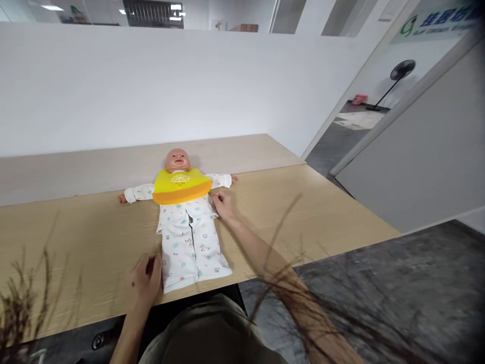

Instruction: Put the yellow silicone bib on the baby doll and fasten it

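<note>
A baby doll [178, 160] lies on its back with arms spread, its head away from me. It wears a white printed shirt [172, 213] and matching trousers [206, 247] laid out flat. A yellow silicone bib [182, 185] with an orange catch pocket covers its chest. My right hand [223, 205], loosely closed, rests against the shirt's right side just below the bib. Beside the lower left trouser leg, my left hand [146, 278] is curled and slightly blurred, with nothing visible in it.
The wooden table [273, 212] has a raised strip [235, 151] along the white partition [151, 91] behind it. Its right edge ends over a dark floor. Through an opening stand a fan [402, 70] and a pink bin [359, 99]. Blurred dark strands cross the lower view.
</note>
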Tool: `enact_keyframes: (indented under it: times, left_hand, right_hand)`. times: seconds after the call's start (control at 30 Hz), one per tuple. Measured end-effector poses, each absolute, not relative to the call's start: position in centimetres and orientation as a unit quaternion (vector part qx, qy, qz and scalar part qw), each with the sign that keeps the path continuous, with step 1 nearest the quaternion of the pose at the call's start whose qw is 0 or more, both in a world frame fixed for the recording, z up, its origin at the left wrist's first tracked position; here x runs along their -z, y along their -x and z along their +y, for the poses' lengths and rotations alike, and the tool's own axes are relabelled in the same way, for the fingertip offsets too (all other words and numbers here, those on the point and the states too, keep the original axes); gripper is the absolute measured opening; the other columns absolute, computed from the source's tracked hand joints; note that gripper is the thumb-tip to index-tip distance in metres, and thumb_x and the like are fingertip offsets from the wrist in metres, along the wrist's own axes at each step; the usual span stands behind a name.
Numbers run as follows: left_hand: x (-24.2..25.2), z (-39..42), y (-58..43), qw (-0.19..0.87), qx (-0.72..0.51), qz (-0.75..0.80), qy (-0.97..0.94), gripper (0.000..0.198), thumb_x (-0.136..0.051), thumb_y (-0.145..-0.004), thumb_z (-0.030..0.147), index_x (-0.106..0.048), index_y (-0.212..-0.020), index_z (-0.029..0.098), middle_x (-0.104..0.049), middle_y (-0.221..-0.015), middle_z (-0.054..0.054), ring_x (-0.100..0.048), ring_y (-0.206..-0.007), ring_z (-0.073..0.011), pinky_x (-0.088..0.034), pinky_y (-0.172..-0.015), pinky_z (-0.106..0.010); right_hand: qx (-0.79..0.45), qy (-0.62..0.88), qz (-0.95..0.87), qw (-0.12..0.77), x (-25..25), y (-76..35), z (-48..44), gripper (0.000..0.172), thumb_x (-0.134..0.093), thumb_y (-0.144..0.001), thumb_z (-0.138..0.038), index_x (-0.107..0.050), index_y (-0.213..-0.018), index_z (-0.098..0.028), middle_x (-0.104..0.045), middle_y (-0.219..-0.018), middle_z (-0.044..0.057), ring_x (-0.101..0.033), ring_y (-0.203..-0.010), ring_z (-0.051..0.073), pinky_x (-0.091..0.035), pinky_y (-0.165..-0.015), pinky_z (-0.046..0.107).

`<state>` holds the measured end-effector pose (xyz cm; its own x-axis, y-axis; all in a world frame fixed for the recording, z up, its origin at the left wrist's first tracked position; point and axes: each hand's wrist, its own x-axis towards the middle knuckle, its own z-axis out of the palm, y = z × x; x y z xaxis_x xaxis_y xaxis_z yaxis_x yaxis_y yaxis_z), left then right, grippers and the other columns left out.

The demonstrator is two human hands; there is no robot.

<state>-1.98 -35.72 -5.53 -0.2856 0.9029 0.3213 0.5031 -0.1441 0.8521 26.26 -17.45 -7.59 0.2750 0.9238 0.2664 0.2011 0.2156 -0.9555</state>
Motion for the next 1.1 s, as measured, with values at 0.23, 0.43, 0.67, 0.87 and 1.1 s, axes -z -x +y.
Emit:
enact_keyframes:
  times: [0.23, 0.43, 0.67, 0.87, 1.1]
  left_hand:
    - [7.4, -45.7, -3.0, -0.109, -0.464, 0.412, -0.777, 0.029, -0.063, -0.085, 0.000, -0.068, -0.107, 0.020, -0.078, -0.094, -0.006, -0.076, -0.087, -0.0204, -0.062, -0.084, -0.033]
    - [9.9, -45.9, -4.5, -0.135, -0.395, 0.454, -0.787, 0.060, -0.054, -0.091, 0.002, -0.048, -0.149, 0.013, -0.072, -0.124, -0.018, -0.069, -0.120, -0.0315, -0.061, -0.095, -0.048]
    - [10.3, -43.3, -3.9, -0.194, -0.347, 0.470, -0.788, 0.039, -0.058, -0.090, 0.013, -0.060, -0.130, 0.011, -0.074, -0.110, -0.019, -0.072, -0.101, -0.0343, -0.059, -0.087, -0.048]
    - [9.0, -42.9, -4.5, -0.197, -0.292, 0.489, -0.798, 0.028, -0.061, -0.088, 0.022, -0.067, -0.114, 0.014, -0.070, -0.106, -0.021, -0.066, -0.098, -0.0404, -0.055, -0.081, -0.056]
    - [9.6, -43.3, -3.5, -0.176, -0.314, 0.484, -0.797, 0.023, -0.062, -0.091, 0.023, -0.067, -0.113, 0.017, -0.069, -0.102, -0.016, -0.066, -0.101, -0.0369, -0.055, -0.086, -0.051]
  right_hand:
    - [-0.327, 0.546, -0.512, 0.578, 7.5, -26.2, -17.2, 0.036, -0.058, -0.086, -0.039, -0.039, -0.060, -0.023, -0.046, -0.054, -0.002, -0.043, -0.056, 0.014, -0.034, -0.056, 0.027]
    - [-0.343, 0.540, -0.506, 0.579, 7.5, -26.1, -17.1, 0.035, -0.058, -0.085, -0.040, -0.041, -0.060, -0.024, -0.047, -0.053, -0.003, -0.044, -0.054, 0.013, -0.035, -0.056, 0.026]
    - [-0.351, 0.522, -0.519, 0.578, 7.7, -26.3, -16.9, 0.032, -0.060, -0.083, -0.040, -0.044, -0.062, -0.023, -0.048, -0.053, -0.003, -0.044, -0.053, 0.013, -0.036, -0.056, 0.026]
    - [-0.344, 0.533, -0.535, 0.558, 7.6, -26.2, -16.8, 0.029, -0.057, -0.082, -0.043, -0.045, -0.064, -0.024, -0.051, -0.055, -0.002, -0.046, -0.055, 0.014, -0.035, -0.055, 0.025]
    - [-0.354, 0.529, -0.539, 0.552, 7.3, -26.1, -17.0, 0.027, -0.058, -0.085, -0.035, -0.045, -0.063, -0.023, -0.052, -0.055, -0.003, -0.045, -0.057, 0.013, -0.034, -0.058, 0.026]
